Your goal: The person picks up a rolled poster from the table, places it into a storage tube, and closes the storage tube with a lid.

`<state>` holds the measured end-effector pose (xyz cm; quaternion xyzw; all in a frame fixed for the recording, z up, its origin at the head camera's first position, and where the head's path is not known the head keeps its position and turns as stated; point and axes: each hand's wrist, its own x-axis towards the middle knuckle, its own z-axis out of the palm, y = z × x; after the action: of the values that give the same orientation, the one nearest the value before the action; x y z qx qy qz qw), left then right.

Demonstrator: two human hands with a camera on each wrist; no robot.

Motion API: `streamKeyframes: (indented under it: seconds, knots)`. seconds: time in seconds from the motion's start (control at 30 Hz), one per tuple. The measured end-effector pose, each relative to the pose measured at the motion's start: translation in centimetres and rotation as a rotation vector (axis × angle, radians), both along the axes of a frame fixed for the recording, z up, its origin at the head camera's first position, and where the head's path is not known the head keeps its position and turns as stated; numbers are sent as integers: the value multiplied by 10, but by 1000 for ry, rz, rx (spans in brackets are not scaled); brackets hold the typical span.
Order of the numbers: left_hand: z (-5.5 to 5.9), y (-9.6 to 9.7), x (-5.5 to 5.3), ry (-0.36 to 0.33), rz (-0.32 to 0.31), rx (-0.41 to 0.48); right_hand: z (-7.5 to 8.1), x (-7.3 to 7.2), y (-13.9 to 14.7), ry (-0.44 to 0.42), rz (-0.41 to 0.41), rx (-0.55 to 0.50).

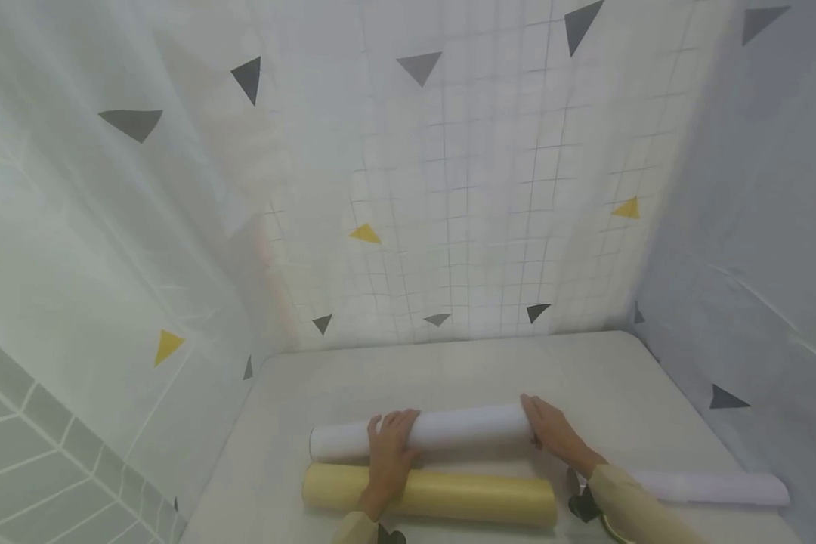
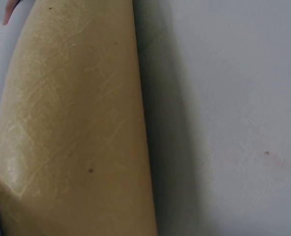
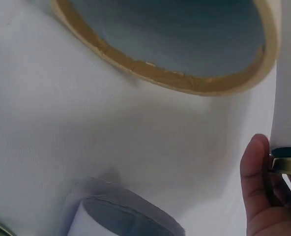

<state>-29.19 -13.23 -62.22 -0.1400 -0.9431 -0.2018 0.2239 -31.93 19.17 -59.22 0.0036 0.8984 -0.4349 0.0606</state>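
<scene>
A white roll [image 1: 462,427] lies crosswise on the pale surface. My left hand [image 1: 391,449] rests over it left of its middle, fingers bent over the top, while the forearm passes above a yellow roll [image 1: 476,496]. At the white roll's right end, my right hand [image 1: 553,431] grips the rim, with the thumb [image 3: 256,169] on the near side in the right wrist view. That view also shows the yellow roll's hollow end [image 3: 160,73]. The yellow roll [image 2: 76,118] fills much of the left wrist view, where the left hand is mostly hidden.
Another white roll [image 1: 714,487] lies at the right, partly behind the right sleeve. The pale surface [image 1: 449,370] has rounded far corners. Sheeting with triangles [image 1: 462,189] rises behind it, and more sheeting [image 1: 755,264] borders the right. Grey tiles [image 1: 13,446] show at lower left.
</scene>
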Motion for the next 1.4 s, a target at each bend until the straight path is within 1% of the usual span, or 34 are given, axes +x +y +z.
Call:
streamKeyframes:
  seconds: [0.07,0.2,0.33,0.47,0.57,0.7,0.77,0.9,1.1,1.2,1.4]
  knots:
    - [1,-1,0,-5,-10,18,-2,0,0,-12,-2,-4]
    - [1,-1,1,9,-35,39,-5,0,0,-34,7,-4]
    - [1,-2,0,36,-32,24,-6,-3,0,-56,34,-40]
    - [0,-2,-1,65,-31,18,-5,-7,-1,-84,43,-72]
    - [0,-1,0,71,-37,30,-2,-8,-4,-101,40,-126]
    - [2,-1,1,65,-45,49,2,-9,-7,-117,33,-238]
    - [4,-1,2,61,-46,58,3,-9,-8,-126,24,-261]
    - [4,-2,2,57,-45,64,4,-10,-13,-149,-1,-243]
    - [2,-3,1,52,-37,30,4,-12,-17,-203,-47,-193]
    - [2,-2,1,58,-50,52,5,-11,-17,-197,-53,-198]
    - [2,-1,-1,37,-57,89,9,-10,-20,-193,-61,-233]
